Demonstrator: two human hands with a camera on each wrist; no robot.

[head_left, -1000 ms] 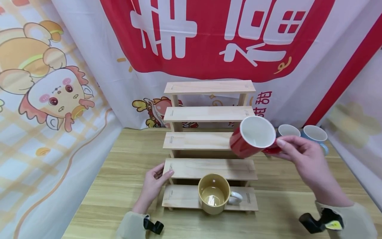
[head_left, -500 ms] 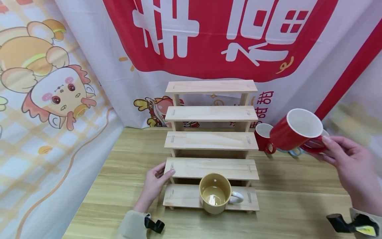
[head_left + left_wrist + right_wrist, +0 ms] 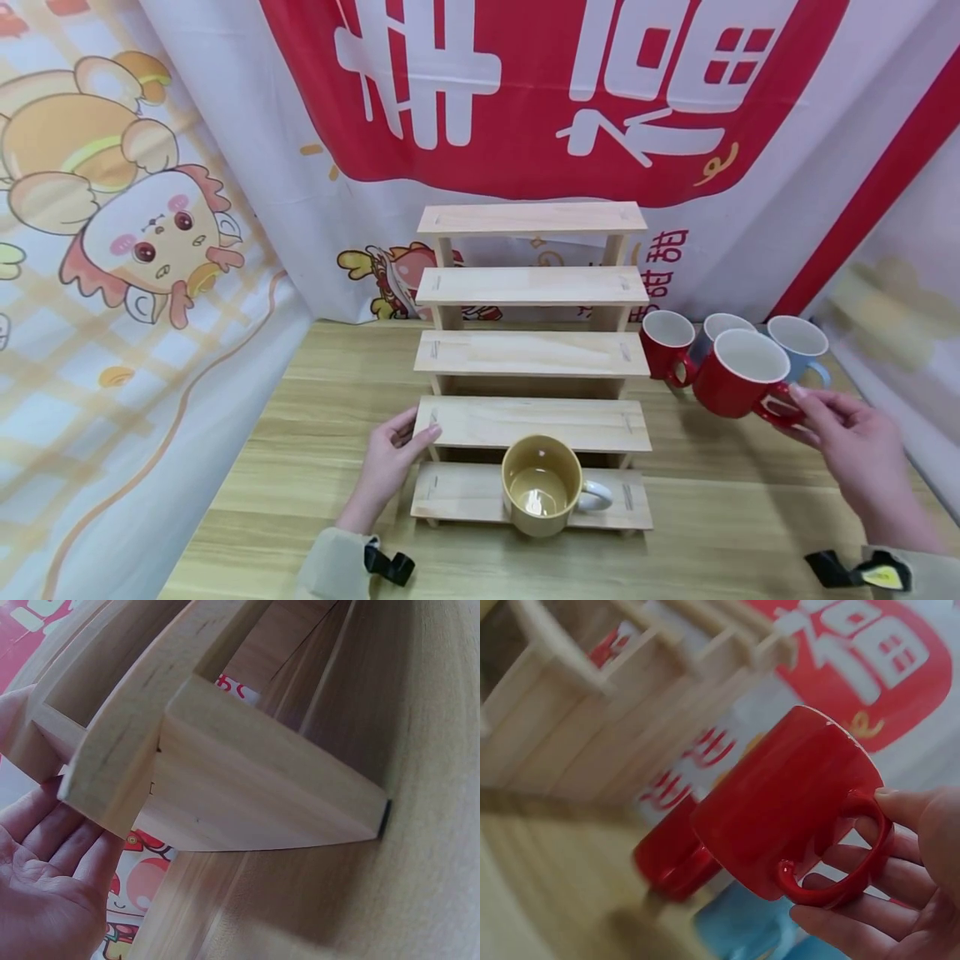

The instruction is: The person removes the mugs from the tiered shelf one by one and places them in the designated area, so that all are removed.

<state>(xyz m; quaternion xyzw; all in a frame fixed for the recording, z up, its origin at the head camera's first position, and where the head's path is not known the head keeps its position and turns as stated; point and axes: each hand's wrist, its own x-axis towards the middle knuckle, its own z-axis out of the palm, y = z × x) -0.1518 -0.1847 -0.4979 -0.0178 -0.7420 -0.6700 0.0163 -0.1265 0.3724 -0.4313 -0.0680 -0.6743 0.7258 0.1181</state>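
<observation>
In the head view my right hand (image 3: 862,442) holds a red mug (image 3: 729,390) with a white inside by its handle, tilted a little. The right wrist view shows the fingers curled at that red handle (image 3: 847,889). My left hand (image 3: 386,467) grips the left end of a wooden stepped rack (image 3: 517,354), thumb over the second-lowest step. From the left wrist camera its fingers (image 3: 64,832) reach under the wood. A yellow mug (image 3: 540,518) with a white handle stands on the lowest step.
Right of the rack stand another red mug (image 3: 660,354) and two blue mugs, one (image 3: 808,357) near the right curtain, the other (image 3: 701,346) partly hidden behind the held mug. A printed cloth (image 3: 390,200) hangs behind the wooden tabletop (image 3: 322,375).
The red mug in my right hand has moved from over the rack's right side out to the right, then lower, in front of the other mugs. My left hand stays on the rack.
</observation>
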